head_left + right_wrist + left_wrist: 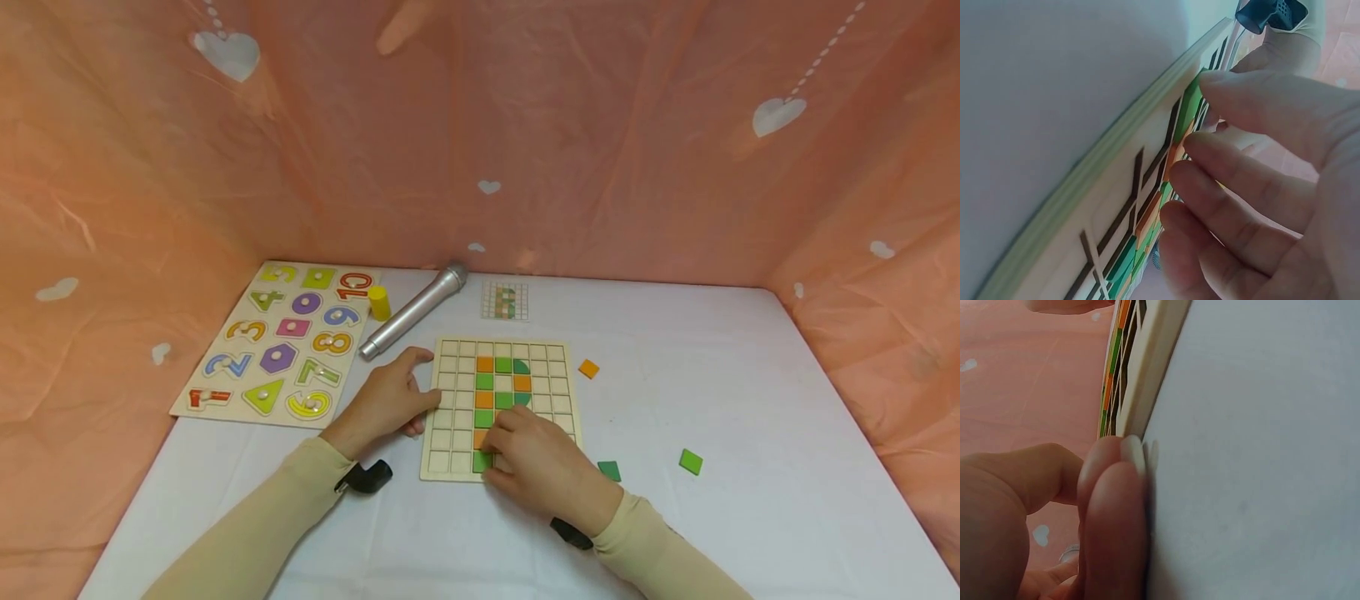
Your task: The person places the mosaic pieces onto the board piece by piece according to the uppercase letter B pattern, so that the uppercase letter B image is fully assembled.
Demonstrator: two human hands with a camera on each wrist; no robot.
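A wooden grid board (450, 421) lies flat with orange and green square tiles and dark green curved tiles in its cells. My left hand (386, 398) touches the board's left edge, its fingertips (1113, 487) against the side in the left wrist view. Over the lower middle of the board my right hand (543, 462) has its fingers bent and spread a little. Its thumb tip touches a green tile (1190, 109) in the bottom row. The index fingertip is by the orange tile (481, 439) above it. The right hand covers part of the lower cells.
An orange tile (588, 368), a dark green tile (609, 471) and a green tile (691, 462) lie right of the board. Behind it are a pattern card (505, 301), a silver microphone (412, 312) and a yellow cylinder (379, 303). A number puzzle (243, 354) stands left.
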